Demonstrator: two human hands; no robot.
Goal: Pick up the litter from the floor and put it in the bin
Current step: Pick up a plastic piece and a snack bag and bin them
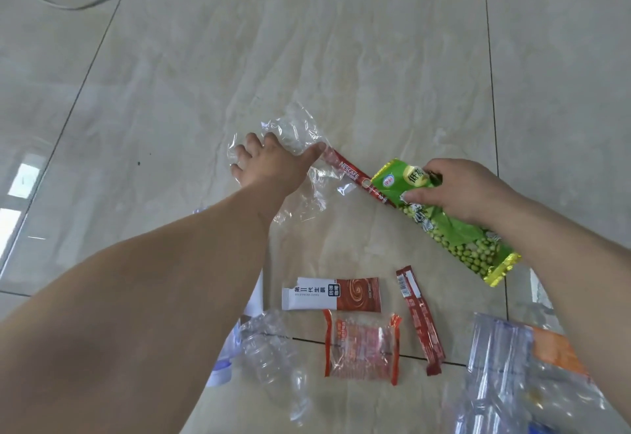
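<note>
Gripping the green pea-print foil snack wrapper (pixel 444 225) in my right hand (pixel 467 191), thumb and fingers pinched near its top; left hand (pixel 269 163) spread on the crumpled clear plastic film (pixel 297 133), fingers curling in but not closed yet.

Film lies on the tiled floor (pixel 375 57), touching one end of the red Nescafe stick sachet (pixel 355 175). I'd bunch the film fully into the left palm before lifting, since it's slippery and springs open, and keep the sachet from dragging along. Green wrapper is off the floor, hold it firm. Still down nearer me: white-and-brown sachet (pixel 331 294), orange-edged clear wrapper (pixel 362 348), dark red stick sachet (pixel 420 321), crushed clear bottle (pixel 269 351). Bin not in view.
</note>
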